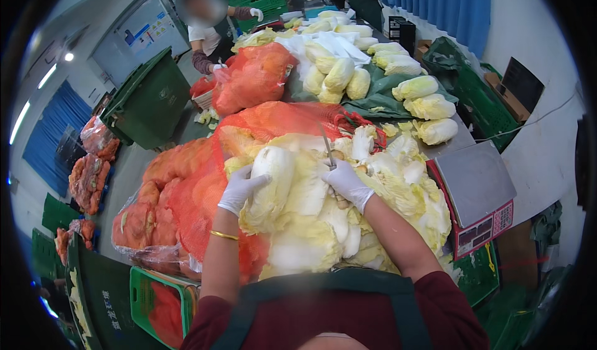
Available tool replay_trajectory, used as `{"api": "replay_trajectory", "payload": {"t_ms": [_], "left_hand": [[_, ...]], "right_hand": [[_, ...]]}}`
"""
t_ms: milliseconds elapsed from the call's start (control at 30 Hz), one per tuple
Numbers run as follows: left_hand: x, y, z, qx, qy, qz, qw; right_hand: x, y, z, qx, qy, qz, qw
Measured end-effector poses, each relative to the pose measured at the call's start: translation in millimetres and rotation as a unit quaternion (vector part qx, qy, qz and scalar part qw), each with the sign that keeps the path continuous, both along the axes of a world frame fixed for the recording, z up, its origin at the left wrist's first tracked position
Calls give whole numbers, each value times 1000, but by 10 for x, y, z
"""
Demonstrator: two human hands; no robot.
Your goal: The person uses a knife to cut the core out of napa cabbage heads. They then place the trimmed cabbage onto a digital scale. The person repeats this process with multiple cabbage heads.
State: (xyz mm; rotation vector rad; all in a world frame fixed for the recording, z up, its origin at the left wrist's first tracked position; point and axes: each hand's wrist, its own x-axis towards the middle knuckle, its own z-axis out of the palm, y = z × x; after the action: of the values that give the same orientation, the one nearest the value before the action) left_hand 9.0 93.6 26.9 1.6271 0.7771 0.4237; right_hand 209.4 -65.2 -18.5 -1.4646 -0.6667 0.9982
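My gloved left hand (243,187) grips a napa cabbage (272,182) from its left side, the white stem end pointing away from me. In my gloved right hand (346,180) is a knife (326,142), its thin blade pointing up and away, apart from the cabbage. Beneath both hands spreads a heap of loose cabbage leaves (305,245), white ribs and yellow edges showing. A few cut stem ends (342,202) lie by my right wrist. Left of the heap is a red mesh bag (198,210).
A digital scale (478,182) stands at the right. Trimmed cabbages (415,87) lie farther up the table beside a full mesh sack (256,77). Green wheeled bins (149,93) and a green crate (137,294) flank the left. A co-worker (210,37) and another person (359,0) stand beyond.
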Motion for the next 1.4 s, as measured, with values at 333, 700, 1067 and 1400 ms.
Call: {"api": "replay_trajectory", "payload": {"t_ms": [333, 700, 1067, 1400], "left_hand": [[-489, -144, 51, -117, -308, 9, 944], [-147, -601, 281, -246, -427, -31, 869], [202, -637, 204, -258, -293, -60, 919], [-643, -503, 545, -87, -362, 18, 928]], "right_hand": [[15, 19, -86, 5, -33, 13, 999], [-395, -251, 1104, 118, -64, 105, 985], [1, -271, 29, 241, 264, 165, 919], [236, -370, 37, 206, 297, 20, 932]]}}
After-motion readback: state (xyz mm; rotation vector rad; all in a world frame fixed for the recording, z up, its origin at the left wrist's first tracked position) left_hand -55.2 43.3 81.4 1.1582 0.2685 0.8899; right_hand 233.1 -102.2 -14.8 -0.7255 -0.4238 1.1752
